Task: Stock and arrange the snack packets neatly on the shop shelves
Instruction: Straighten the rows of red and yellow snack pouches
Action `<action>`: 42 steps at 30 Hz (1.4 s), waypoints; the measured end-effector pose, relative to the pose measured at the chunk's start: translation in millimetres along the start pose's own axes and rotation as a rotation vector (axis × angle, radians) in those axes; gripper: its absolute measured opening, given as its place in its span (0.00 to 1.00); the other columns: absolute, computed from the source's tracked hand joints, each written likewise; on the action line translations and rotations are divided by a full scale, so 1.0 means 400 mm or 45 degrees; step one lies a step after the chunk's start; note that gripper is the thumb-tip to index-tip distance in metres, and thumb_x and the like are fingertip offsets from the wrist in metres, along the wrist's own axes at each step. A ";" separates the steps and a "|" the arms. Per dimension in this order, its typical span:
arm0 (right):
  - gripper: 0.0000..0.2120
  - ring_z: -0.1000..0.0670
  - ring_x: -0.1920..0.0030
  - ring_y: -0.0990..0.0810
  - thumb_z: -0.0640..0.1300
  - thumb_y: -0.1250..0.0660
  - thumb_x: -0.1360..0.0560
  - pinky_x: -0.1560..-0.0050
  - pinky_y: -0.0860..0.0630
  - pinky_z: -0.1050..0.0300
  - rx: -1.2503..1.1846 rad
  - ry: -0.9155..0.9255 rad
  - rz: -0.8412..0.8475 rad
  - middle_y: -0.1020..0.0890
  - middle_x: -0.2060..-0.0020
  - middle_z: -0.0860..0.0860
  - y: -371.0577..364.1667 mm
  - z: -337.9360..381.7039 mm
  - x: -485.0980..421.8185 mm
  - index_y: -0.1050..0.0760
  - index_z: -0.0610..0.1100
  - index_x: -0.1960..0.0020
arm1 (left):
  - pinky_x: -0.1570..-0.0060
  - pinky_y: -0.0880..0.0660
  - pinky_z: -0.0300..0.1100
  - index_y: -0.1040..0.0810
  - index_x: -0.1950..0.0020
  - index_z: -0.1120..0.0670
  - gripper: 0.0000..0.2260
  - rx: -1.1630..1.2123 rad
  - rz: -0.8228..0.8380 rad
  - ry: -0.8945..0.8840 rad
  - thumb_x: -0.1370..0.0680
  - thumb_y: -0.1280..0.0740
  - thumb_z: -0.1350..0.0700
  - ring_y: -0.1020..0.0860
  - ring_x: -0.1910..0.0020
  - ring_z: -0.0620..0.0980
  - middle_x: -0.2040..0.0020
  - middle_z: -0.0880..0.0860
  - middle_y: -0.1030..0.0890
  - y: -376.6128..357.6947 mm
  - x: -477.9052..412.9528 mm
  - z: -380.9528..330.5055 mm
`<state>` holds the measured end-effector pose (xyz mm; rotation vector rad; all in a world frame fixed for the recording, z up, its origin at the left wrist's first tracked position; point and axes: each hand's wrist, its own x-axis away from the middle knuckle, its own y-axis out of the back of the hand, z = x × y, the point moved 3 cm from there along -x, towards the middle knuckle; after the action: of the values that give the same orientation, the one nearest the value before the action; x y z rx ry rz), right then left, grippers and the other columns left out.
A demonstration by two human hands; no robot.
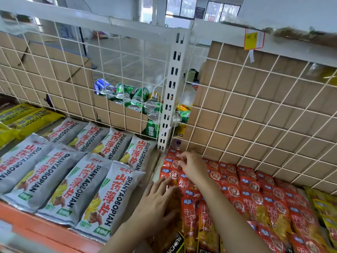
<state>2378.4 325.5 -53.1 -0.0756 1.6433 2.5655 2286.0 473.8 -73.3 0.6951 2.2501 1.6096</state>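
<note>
left hand (pixel 160 203) covers red packets (pixel 255 201); right hand (pixel 192 167) grip unclear.

Bright, even daylight came from the windows (pixel 182 8) far behind the white post (pixel 172 99). Shadows were soft. Up and right of the post the shelf edge (pixel 291 31) was smeared with blur, and the wire grid (pixel 255 106) bowed outward.
</note>
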 end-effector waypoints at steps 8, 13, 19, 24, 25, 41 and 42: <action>0.12 0.50 0.45 0.24 0.48 0.38 0.22 0.52 0.34 0.62 -0.033 -0.078 0.150 0.22 0.43 0.49 -0.005 -0.015 -0.039 0.24 0.44 0.43 | 0.28 0.61 0.47 0.51 0.24 0.39 0.24 0.037 0.050 0.008 0.20 0.49 0.40 0.62 0.25 0.46 0.23 0.44 0.57 0.002 -0.031 -0.003; 0.12 0.50 0.47 0.23 0.48 0.39 0.22 0.54 0.32 0.60 -0.063 -0.136 0.162 0.20 0.45 0.48 -0.013 -0.020 -0.048 0.24 0.43 0.44 | 0.28 0.59 0.45 0.50 0.24 0.40 0.26 0.031 0.047 0.011 0.20 0.48 0.39 0.62 0.25 0.45 0.23 0.44 0.57 0.004 -0.039 -0.002; 0.12 0.48 0.48 0.22 0.48 0.40 0.21 0.52 0.30 0.57 -0.035 -0.132 0.165 0.20 0.47 0.47 -0.012 -0.021 -0.052 0.24 0.42 0.44 | 0.28 0.58 0.43 0.49 0.24 0.42 0.26 0.011 0.027 0.000 0.20 0.47 0.39 0.61 0.25 0.45 0.22 0.45 0.56 0.006 -0.047 0.000; 0.11 0.50 0.49 0.23 0.49 0.38 0.22 0.52 0.29 0.57 -0.039 -0.108 0.185 0.20 0.48 0.49 -0.015 -0.024 -0.049 0.23 0.44 0.46 | 0.27 0.61 0.46 0.54 0.23 0.42 0.28 -0.048 0.025 0.068 0.21 0.50 0.37 0.61 0.25 0.47 0.22 0.46 0.58 0.007 -0.027 -0.006; 0.11 0.50 0.49 0.23 0.49 0.38 0.22 0.53 0.30 0.57 -0.043 -0.111 0.182 0.20 0.48 0.49 -0.015 -0.024 -0.048 0.23 0.44 0.46 | 0.26 0.60 0.48 0.55 0.24 0.41 0.28 -0.050 0.035 0.083 0.21 0.50 0.37 0.61 0.24 0.48 0.22 0.46 0.59 0.005 -0.019 -0.008; 0.11 0.50 0.48 0.23 0.49 0.38 0.22 0.54 0.31 0.60 -0.041 -0.105 0.091 0.21 0.46 0.50 -0.017 -0.020 -0.043 0.24 0.45 0.44 | 0.26 0.51 0.49 0.49 0.25 0.41 0.28 0.002 -0.007 0.070 0.22 0.47 0.36 0.60 0.24 0.47 0.22 0.45 0.57 0.005 -0.027 -0.006; 0.10 0.51 0.48 0.23 0.48 0.38 0.23 0.54 0.31 0.61 -0.053 -0.067 0.014 0.22 0.46 0.50 -0.011 -0.019 -0.037 0.24 0.46 0.46 | 0.26 0.53 0.48 0.50 0.24 0.41 0.28 -0.006 -0.010 0.072 0.22 0.47 0.36 0.60 0.25 0.47 0.22 0.45 0.57 0.006 -0.027 -0.007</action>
<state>2393.7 319.8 -58.8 -0.0017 1.5773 2.5866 2294.2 466.3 -70.5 0.6464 2.2846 1.6506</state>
